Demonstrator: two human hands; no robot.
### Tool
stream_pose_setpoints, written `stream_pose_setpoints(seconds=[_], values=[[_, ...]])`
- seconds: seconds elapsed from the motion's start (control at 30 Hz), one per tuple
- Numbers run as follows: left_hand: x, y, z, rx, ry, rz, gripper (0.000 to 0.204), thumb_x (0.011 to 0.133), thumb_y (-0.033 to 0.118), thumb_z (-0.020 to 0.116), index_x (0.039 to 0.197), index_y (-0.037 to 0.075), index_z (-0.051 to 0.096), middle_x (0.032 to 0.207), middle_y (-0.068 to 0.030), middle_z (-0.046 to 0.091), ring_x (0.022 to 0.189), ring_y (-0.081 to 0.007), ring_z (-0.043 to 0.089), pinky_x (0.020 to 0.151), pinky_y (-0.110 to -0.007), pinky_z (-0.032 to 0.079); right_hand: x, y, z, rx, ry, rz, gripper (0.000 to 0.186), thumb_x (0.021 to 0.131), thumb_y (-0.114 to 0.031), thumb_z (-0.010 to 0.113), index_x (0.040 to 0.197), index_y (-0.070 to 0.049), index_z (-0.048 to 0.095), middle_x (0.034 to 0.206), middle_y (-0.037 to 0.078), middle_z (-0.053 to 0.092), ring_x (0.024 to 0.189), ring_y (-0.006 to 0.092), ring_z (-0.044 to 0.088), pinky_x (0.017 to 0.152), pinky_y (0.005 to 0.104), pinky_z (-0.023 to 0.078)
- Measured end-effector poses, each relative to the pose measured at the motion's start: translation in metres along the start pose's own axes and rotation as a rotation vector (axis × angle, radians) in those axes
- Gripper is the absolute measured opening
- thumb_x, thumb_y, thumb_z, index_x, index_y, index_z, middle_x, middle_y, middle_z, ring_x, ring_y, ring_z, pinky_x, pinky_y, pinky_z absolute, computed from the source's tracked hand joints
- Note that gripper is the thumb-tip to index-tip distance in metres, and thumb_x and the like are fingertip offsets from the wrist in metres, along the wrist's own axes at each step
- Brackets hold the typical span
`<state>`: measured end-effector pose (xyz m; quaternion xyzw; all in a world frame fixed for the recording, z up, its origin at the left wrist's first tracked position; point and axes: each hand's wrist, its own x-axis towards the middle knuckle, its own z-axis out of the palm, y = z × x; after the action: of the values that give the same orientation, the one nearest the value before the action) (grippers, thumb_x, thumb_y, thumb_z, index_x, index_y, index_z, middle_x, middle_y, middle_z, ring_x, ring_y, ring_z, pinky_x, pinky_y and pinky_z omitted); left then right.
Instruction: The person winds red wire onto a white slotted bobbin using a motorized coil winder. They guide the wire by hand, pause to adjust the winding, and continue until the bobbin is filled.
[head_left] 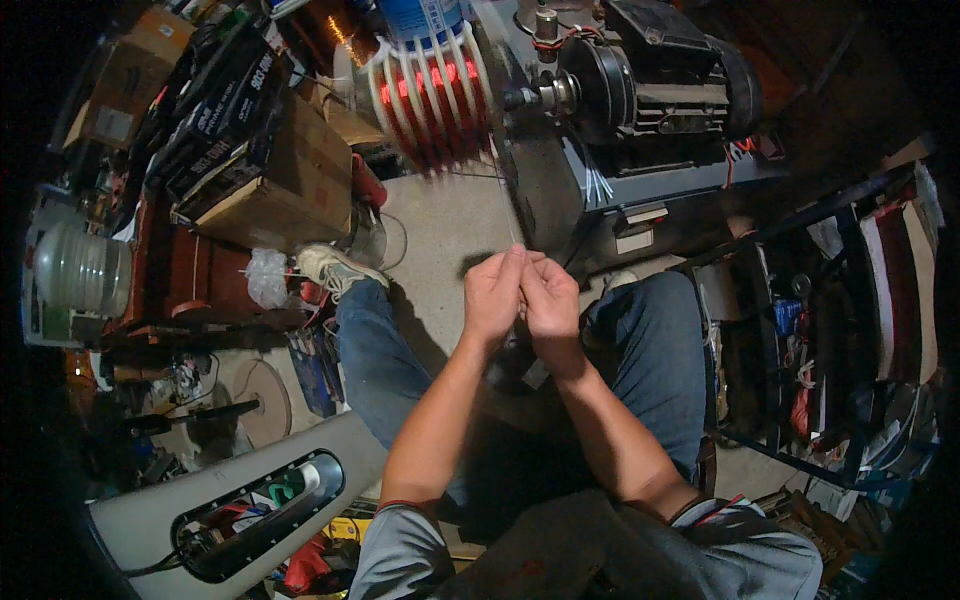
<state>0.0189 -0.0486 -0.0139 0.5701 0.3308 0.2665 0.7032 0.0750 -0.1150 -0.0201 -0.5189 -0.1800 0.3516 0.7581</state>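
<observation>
Between my knees, my left hand (491, 300) and my right hand (550, 303) are pressed together, fingers closed in a pinch. From the pinched fingertips a thin wire (508, 203) runs up toward a ribbed winding former (430, 88) carrying reddish copper windings. How the wire sits inside the fingers is hidden. The former has pale, evenly spaced ribs and looks blurred along its lower edge. A shaft links its right side with a dark electric motor (680, 95), which rests on a grey metal cabinet (680, 185).
White thin strips (597, 178) hang over the cabinet's front. Cardboard boxes (290, 180) are stacked at left, near a glass jar (82, 268). A grey panel (130, 508) with an oval opening lies lower left. A cluttered rack (790, 330) stands at right.
</observation>
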Motion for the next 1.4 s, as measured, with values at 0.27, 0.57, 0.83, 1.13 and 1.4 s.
stream_pose_setpoints(seconds=[0.27, 0.57, 0.83, 1.13, 1.4], values=[[0.002, -0.002, -0.001, 0.037, 0.0, 0.016, 0.037, 0.098, 0.026, 0.048, 0.096, -0.006, 0.067, 0.086, -0.0055, 0.067, 0.078, -0.0102, 0.058, 0.07, -0.024, 0.047, 0.001, 0.002, 0.001, 0.049, -0.011, -0.004, 0.02, 0.098, -0.018, 0.051, 0.096, -0.001, 0.061, 0.069, -0.006, 0.051, 0.056, 0.0001, 0.039, 0.049, 0.0171, 0.03], [0.004, -0.008, -0.003, 0.012, -0.014, 0.024, 0.037, 0.099, 0.026, 0.047, 0.097, -0.006, 0.066, 0.089, -0.0065, 0.067, 0.08, -0.011, 0.059, 0.073, -0.024, 0.048, 0.0, 0.001, 0.001, 0.013, -0.002, 0.003, 0.02, 0.098, -0.017, 0.049, 0.095, -0.001, 0.061, 0.068, -0.006, 0.05, 0.055, 0.0002, 0.038, 0.048, 0.0174, 0.029], [0.002, -0.001, -0.002, 0.019, -0.014, -0.003, 0.039, 0.098, 0.028, 0.048, 0.096, -0.006, 0.067, 0.085, -0.0055, 0.066, 0.076, -0.0096, 0.058, 0.068, -0.024, 0.048, 0.001, 0.004, 0.0, 0.056, -0.011, 0.012, 0.02, 0.098, -0.017, 0.048, 0.096, -0.002, 0.06, 0.067, -0.007, 0.048, 0.054, 0.0, 0.038, 0.048, 0.0171, 0.028], [0.002, 0.0, -0.001, 0.064, -0.004, 0.016, 0.039, 0.098, 0.028, 0.049, 0.094, -0.006, 0.067, 0.085, -0.0054, 0.067, 0.078, -0.0109, 0.058, 0.071, -0.025, 0.048, 0.0, 0.005, 0.001, 0.072, 0.012, 0.019, 0.021, 0.098, -0.019, 0.049, 0.094, -0.002, 0.06, 0.066, -0.007, 0.048, 0.053, 0.0001, 0.037, 0.047, 0.0173, 0.027], [0.003, -0.003, -0.002, 0.031, -0.022, 0.005, 0.037, 0.098, 0.025, 0.048, 0.094, -0.006, 0.067, 0.085, -0.006, 0.067, 0.079, -0.0108, 0.059, 0.072, -0.025, 0.048, 0.001, 0.005, 0.0, 0.071, 0.024, 0.047, 0.021, 0.098, -0.019, 0.049, 0.094, -0.003, 0.061, 0.066, -0.007, 0.048, 0.053, 0.0001, 0.037, 0.047, 0.0173, 0.027]])
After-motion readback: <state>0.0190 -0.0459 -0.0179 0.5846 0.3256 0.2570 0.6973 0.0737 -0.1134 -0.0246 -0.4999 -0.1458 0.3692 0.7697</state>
